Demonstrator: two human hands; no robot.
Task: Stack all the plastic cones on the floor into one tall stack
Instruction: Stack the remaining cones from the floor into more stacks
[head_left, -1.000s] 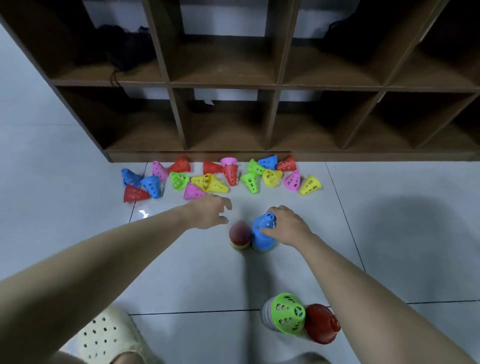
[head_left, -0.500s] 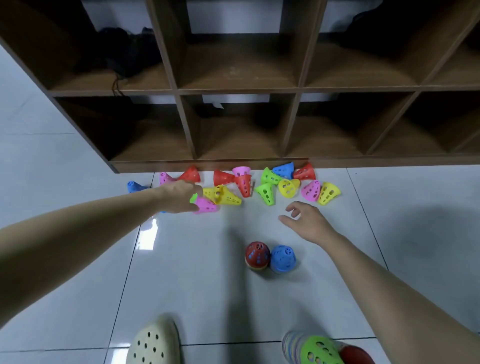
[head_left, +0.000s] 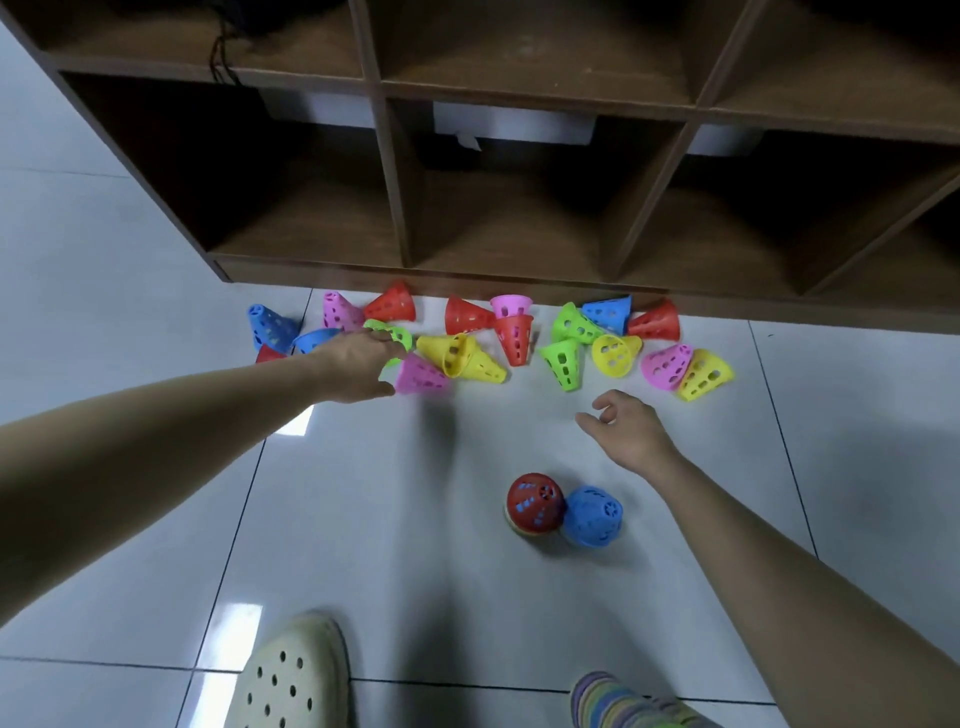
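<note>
Several loose plastic cones in red, pink, yellow, green and blue lie on their sides along the foot of the shelf. My left hand (head_left: 358, 369) reaches into them: its fingers lie over a green cone (head_left: 397, 335), and its thumb is beside the narrow end of a pink cone (head_left: 423, 375). No grip shows. My right hand (head_left: 628, 431) hovers above the tiles with fingers loosely curled, holding nothing, just short of a green cone (head_left: 563, 364). Two short upright stacks stand side by side, one red-topped (head_left: 535, 501) and one blue-topped (head_left: 593, 515). Another striped stack (head_left: 618, 699) lies at the bottom edge.
A dark wooden cubby shelf (head_left: 400, 208) stands on the white tiled floor (head_left: 363, 519) right behind the cones. A cream perforated clog (head_left: 291, 675) is at the bottom left. Bare tiles lie between the loose cones and the upright stacks.
My right hand let go of the blue-topped stack and moved forward towards the loose cones. My left hand swung left from beside the stacks to the green and pink cones.
</note>
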